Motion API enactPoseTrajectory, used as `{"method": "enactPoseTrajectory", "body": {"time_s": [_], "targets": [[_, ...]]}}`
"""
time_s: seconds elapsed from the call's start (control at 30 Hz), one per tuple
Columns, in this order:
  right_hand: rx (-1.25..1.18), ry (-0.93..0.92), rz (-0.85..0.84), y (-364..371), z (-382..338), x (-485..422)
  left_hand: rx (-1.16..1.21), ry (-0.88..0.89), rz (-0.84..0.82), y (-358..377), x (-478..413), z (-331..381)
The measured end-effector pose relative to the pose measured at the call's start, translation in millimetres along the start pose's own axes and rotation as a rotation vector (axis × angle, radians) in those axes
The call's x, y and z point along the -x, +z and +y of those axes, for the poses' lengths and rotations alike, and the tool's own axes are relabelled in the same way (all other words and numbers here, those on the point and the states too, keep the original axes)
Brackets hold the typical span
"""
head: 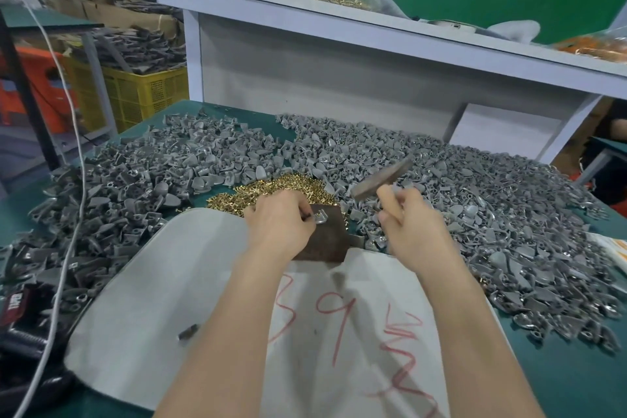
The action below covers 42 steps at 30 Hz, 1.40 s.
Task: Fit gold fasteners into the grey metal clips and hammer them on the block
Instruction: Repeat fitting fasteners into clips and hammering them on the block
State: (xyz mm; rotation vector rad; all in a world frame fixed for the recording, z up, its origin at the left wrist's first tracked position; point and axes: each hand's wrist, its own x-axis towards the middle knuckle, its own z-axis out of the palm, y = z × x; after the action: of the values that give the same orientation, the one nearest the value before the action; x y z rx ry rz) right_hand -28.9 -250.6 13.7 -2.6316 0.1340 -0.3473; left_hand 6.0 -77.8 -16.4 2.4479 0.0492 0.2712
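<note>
On the green surface [559,383]: brown block [325,241], centre, at the edge of a white sack [169,265] with red marks. Left hand [278,217]: fingers pinching one grey metal clip [320,216] on the block's top. Right hand [410,217]: curled round a hammer [380,178], head raised, blurred. Gold fasteners [271,190]: loose pile just behind the block. Loose grey clips [475,197]: heaps all around.

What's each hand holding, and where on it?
Left hand pinches a grey metal clip by its left end, on the block. Right hand grips a hammer by its handle, head raised.
</note>
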Motion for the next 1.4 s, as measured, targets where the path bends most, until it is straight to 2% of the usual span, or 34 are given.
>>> {"method": "enactPoseTrajectory", "body": {"time_s": [0.2,0.23,0.33,0.37,0.4,0.5,0.53,0.63,0.67,0.73,0.8,0.83,0.93,0.97,1.0,1.07,1.1,1.13,1.23,1.33,1.4], "targets": [[-0.082,-0.271,0.32,-1.9,-24.4,18.4,0.018,-0.013,0.005,-0.1,0.1,0.6],[-0.07,-0.299,0.301,1.1,-27.1,20.1,0.018,-0.012,0.013,0.1,-0.5,1.0],[0.107,-0.265,0.036,10.6,-28.8,18.6,-0.008,-0.012,0.024,-0.6,0.2,1.1],[0.131,-0.253,0.013,8.6,-29.0,15.2,-0.012,-0.011,0.027,-0.4,0.0,1.5],[0.118,-0.252,0.05,4.5,-29.1,12.2,-0.008,-0.013,0.024,-0.2,0.7,1.7],[-0.118,-0.291,0.311,-2.9,-26.2,8.7,0.015,-0.013,0.018,0.9,-0.4,3.0],[-0.115,-0.303,0.283,-1.5,-27.5,8.7,0.011,-0.019,0.014,1.3,-0.4,2.6],[0.081,-0.272,-0.004,11.4,-27.9,13.5,-0.022,-0.006,0.018,0.0,0.6,4.1],[0.102,-0.258,-0.007,10.0,-29.3,11.1,-0.025,-0.007,0.02,-0.4,0.7,4.5],[0.053,-0.26,0.153,4.5,-27.7,6.2,-0.01,-0.021,0.012,-0.6,1.8,3.9],[-0.126,-0.304,0.323,2.3,-27.8,8.2,0.008,-0.028,0.009,-0.9,0.0,4.5],[-0.136,-0.328,0.312,3.8,-28.2,9.7,0.01,-0.037,0.001,-0.7,0.1,3.4],[0.09,-0.283,0.012,12.1,-25.8,14.9,-0.002,-0.021,0.017,-1.3,1.3,3.4],[0.116,-0.273,0.001,8.4,-26.3,11.5,-0.003,-0.023,0.02,-1.6,1.4,3.6],[0.103,-0.27,0.061,4.0,-26.5,7.9,0.002,-0.029,0.016,-1.5,1.5,3.0],[-0.079,-0.305,0.272,-1.5,-26.6,7.6,0.014,-0.029,0.014,-0.9,-0.3,3.1],[-0.12,-0.331,0.319,-0.5,-27.6,7.8,0.016,-0.033,0.012,-0.7,-1.0,3.0],[-0.073,-0.346,0.268,1.3,-30.0,9.7,0.012,-0.038,0.008,-0.4,-0.1,2.3],[0.105,-0.304,-0.067,10.2,-29.4,13.1,-0.007,-0.017,0.019,-1.2,0.9,3.5],[0.047,-0.269,-0.032,2.4,-21.3,-1.3,-0.002,-0.028,0.009,-2.3,0.6,3.1],[-0.087,-0.166,-0.002,0.3,-10.5,-10.3,0.013,-0.029,0.008,-2.7,0.4,4.2]]}}
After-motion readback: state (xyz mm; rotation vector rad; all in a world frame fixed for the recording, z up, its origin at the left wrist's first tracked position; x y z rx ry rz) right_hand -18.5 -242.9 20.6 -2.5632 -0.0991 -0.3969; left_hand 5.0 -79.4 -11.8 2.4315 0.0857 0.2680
